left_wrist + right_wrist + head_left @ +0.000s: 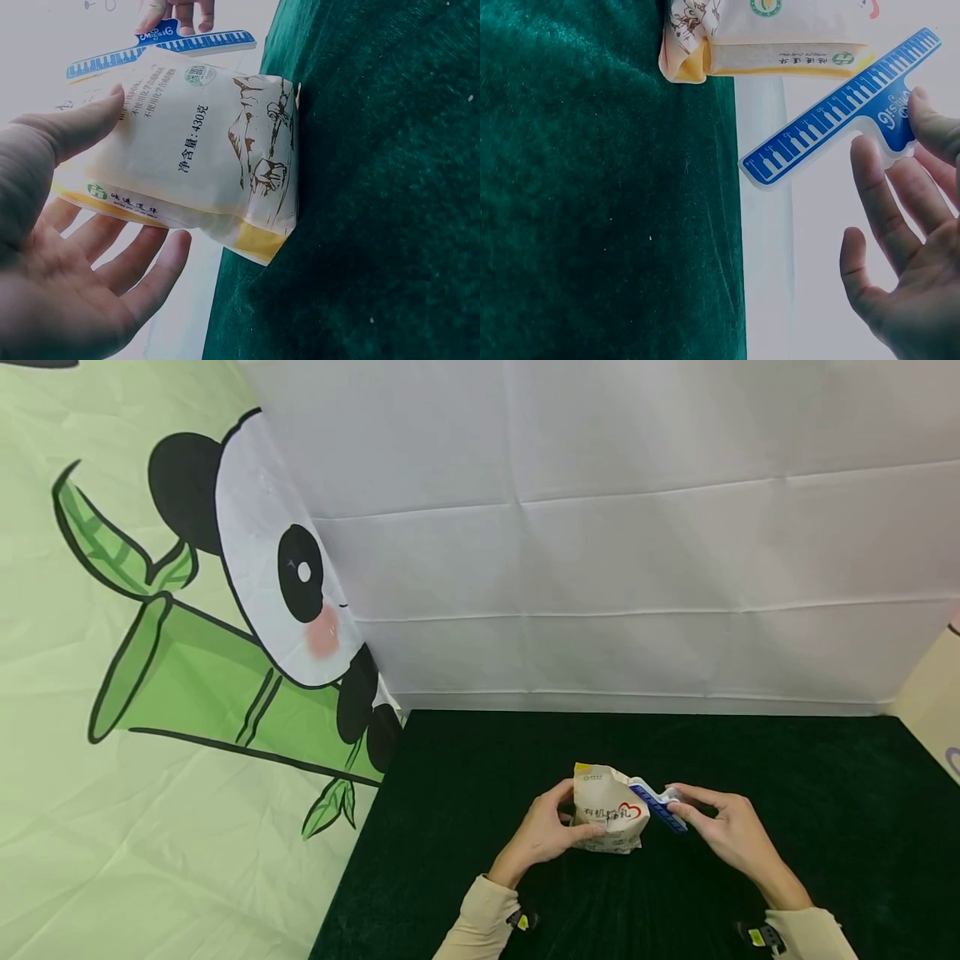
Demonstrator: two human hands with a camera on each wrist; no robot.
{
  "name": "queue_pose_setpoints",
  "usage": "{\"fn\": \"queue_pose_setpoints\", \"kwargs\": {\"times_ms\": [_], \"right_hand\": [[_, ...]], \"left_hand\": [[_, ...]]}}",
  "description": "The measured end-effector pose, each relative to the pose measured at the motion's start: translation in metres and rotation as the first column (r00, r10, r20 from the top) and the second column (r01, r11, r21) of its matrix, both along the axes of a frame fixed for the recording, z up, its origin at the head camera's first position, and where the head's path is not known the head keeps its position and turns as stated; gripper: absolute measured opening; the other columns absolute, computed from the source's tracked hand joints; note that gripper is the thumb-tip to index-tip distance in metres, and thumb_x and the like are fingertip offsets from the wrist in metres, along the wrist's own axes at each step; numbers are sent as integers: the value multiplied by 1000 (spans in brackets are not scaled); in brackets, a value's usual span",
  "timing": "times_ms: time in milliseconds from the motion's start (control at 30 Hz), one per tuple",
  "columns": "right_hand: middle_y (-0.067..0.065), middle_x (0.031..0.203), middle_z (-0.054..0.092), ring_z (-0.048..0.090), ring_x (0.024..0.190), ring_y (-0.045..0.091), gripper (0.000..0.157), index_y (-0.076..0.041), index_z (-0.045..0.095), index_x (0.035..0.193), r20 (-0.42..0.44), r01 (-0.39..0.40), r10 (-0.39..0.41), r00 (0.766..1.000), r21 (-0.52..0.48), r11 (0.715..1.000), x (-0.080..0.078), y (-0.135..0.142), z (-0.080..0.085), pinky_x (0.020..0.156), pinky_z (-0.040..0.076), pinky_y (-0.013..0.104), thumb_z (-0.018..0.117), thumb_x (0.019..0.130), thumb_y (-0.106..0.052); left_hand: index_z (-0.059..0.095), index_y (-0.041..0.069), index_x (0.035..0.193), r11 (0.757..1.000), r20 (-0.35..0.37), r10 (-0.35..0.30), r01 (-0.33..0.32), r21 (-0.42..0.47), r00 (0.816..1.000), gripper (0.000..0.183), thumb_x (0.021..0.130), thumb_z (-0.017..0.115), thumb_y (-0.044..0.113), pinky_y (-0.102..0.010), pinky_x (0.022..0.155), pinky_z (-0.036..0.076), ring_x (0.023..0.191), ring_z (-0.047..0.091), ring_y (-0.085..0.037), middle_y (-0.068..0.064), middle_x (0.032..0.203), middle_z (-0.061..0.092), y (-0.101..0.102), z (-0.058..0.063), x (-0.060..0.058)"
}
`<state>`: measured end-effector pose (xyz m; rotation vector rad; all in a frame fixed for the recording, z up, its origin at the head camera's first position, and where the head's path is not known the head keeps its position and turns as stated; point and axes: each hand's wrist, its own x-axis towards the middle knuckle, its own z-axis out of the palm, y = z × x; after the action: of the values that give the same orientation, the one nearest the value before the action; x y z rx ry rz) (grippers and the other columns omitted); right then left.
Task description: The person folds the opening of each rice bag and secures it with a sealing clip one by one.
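Observation:
A cream-coloured food bag [609,814] with Chinese print and a red heart stands on the dark green cloth. My left hand [546,828] holds it at its left side, the thumb across the front; in the left wrist view the fingers [142,259] lie along the other side of the bag [187,150]. By the bag's upper right edge is a long blue-and-white clip [658,807] with a piano-key pattern and the word "Music" [889,112]. My right hand [723,831] pinches the clip's handle between thumb and fingers. Whether the clip's jaws grip the bag, I cannot tell.
Dark green cloth [465,777] covers the table. Behind it hangs a creased white sheet [622,568], and to the left a light green sheet [75,827] with a panda and bamboo drawing. A cream panel [933,702] borders the right side.

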<state>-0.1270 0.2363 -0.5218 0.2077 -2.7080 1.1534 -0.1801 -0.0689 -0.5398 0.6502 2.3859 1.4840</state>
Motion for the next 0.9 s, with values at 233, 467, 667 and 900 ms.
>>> {"fn": "queue_pose_setpoints", "kwargs": {"times_ms": [233, 467, 667, 900], "right_hand": [[18, 129, 76, 63, 97, 0, 30, -14, 77, 131, 9, -1, 1, 1000, -3, 1000, 1, -1, 2, 76, 48, 24, 72, 103, -26], [19, 130, 75, 63, 92, 8, 32, -13, 76, 132, 18, 4, -4, 1000, 5, 1000, 0, -2, 4, 76, 47, 25, 72, 104, -27], [21, 131, 75, 63, 91, 11, 33, -12, 75, 133, 33, 6, -6, 999, 8, 1000, 0, -2, 5, 75, 47, 25, 71, 104, -28], [22, 131, 75, 63, 91, 10, 34, -11, 75, 133, 32, -3, 2, 999, 7, 1000, -1, -3, 8, 74, 47, 24, 71, 104, -28]], "left_hand": [[53, 28, 152, 1000, 0, -1, 1, 2, 1000, 63, 96, 81, 36, -31, 102, 55, 134, 60, -15, 1, 145, 65, 0, 0, 1], [53, 28, 152, 1000, -8, 3, -3, 3, 1000, 63, 96, 81, 36, -30, 102, 55, 134, 60, -16, 1, 145, 65, 0, 0, 1], [53, 28, 152, 1000, -7, 5, -5, -1, 1000, 63, 96, 81, 36, -30, 102, 54, 133, 60, -15, 1, 144, 65, 1, -1, 1], [53, 29, 152, 1000, 8, 7, -7, -2, 1000, 63, 96, 81, 36, -30, 103, 54, 134, 59, -16, 1, 145, 64, 1, 0, 1]]}}
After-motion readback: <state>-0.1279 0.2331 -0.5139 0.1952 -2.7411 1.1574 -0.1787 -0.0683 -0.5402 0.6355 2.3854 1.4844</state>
